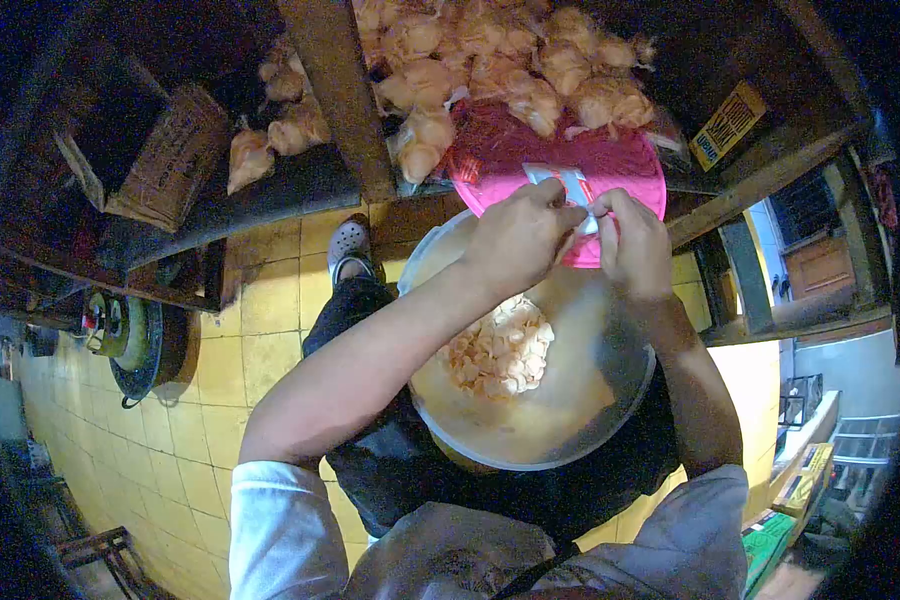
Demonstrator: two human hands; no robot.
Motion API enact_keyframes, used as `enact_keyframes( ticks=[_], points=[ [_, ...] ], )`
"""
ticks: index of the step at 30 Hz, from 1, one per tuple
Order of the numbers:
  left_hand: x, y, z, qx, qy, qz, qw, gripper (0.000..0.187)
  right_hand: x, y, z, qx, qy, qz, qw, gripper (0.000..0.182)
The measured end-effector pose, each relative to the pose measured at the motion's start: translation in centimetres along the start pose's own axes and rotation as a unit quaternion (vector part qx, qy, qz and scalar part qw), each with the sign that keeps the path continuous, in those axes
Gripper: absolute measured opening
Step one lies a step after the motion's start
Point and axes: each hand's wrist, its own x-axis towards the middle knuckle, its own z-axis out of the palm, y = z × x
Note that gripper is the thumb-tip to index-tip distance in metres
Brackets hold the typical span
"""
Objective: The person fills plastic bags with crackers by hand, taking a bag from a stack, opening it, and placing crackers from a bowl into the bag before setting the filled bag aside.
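Note:
A large metal basin (580, 420) rests between my knees, with a heap of thin, pale round chips (505, 350) in it. Past its far rim lies a round pink tray or lid (635, 175). A white packet with red marks (574, 182) is on the pink surface. My left hand (527, 228) has its fingers closed in a pinch at the packet's near end. Close beside it, my right hand (635, 245) also pinches the white packet between thumb and forefinger. Fingers partly cover the pinched part.
Many tied clear bags of chips (500, 60) fill the wooden shelf ahead. A wooden post (342, 95) rises left of them. An open cardboard box (170, 155) sits at left, and a yellow printed box (730, 125) at right. A dark pan (155, 360) stands on the yellow tiles.

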Motion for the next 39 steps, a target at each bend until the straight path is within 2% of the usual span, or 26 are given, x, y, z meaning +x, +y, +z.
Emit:
enact_keyframes(
  ticks=[2, 5, 9, 11, 15, 20, 24, 27, 29, 30, 33, 35, 39],
  points=[
    [0.1, 0.5, 0.1, 0.046, -0.002, -0.017, 0.999, 0.024, 0.0, 0.0, 0.0, 0.051, 0.026, -0.027, 0.998, 0.008],
    [-0.1, 0.0, 1.5, 0.098, -0.028, -0.021, 0.995, 0.024, -0.1, -0.2, -0.1, 0.06, 0.026, -0.021, 0.998, 0.009],
    [0.1, -0.1, 2.4, 0.105, -0.039, -0.013, 0.994, 0.025, -0.1, -0.2, 0.0, 0.064, 0.035, -0.027, 0.997, 0.009],
    [0.1, 0.0, 2.5, 0.095, 0.012, -0.002, 0.995, 0.024, 0.0, 0.2, -0.3, 0.071, 0.044, -0.039, 0.996, 0.008],
    [0.4, 0.8, 1.9, 0.08, -0.015, -0.015, 0.997, 0.025, 0.0, -0.2, -0.6, 0.07, 0.022, -0.046, 0.996, 0.008],
    [0.8, 0.4, 2.8, 0.089, 0.015, -0.022, 0.996, 0.022, -0.3, 0.2, 0.0, 0.03, 0.024, -0.069, 0.997, 0.024],
    [0.9, 0.5, 2.7, 0.087, 0.002, -0.03, 0.996, 0.021, -0.2, 0.3, 0.3, 0.026, 0.015, -0.066, 0.997, 0.026],
    [1.0, 0.8, 2.5, 0.09, 0.023, -0.043, 0.995, 0.019, -0.1, -0.3, 0.4, 0.021, 0.02, -0.049, 0.998, 0.025],
    [1.1, 1.0, 2.4, 0.108, -0.005, -0.099, 0.989, 0.014, 0.0, -1.0, 0.0, 0.047, -0.006, 0.024, 0.999, 0.026],
    [1.1, 0.9, 2.5, 0.108, -0.004, -0.1, 0.989, 0.014, -0.1, -1.2, 0.1, 0.047, -0.007, 0.023, 0.999, 0.026],
    [1.0, 0.6, 2.5, 0.096, 0.049, -0.096, 0.989, 0.01, 0.0, -1.0, 0.0, 0.101, 0.006, 0.065, 0.993, 0.029],
    [0.8, 0.7, 2.0, 0.013, 0.065, -0.111, 0.992, 0.009, 0.1, -0.2, -0.7, 0.031, -0.006, -0.058, 0.998, 0.028],
    [0.3, 0.7, 1.3, -0.032, 0.071, -0.093, 0.993, 0.008, -0.1, -0.6, -0.6, 0.027, 0.026, -0.054, 0.998, 0.021]
  ],
)
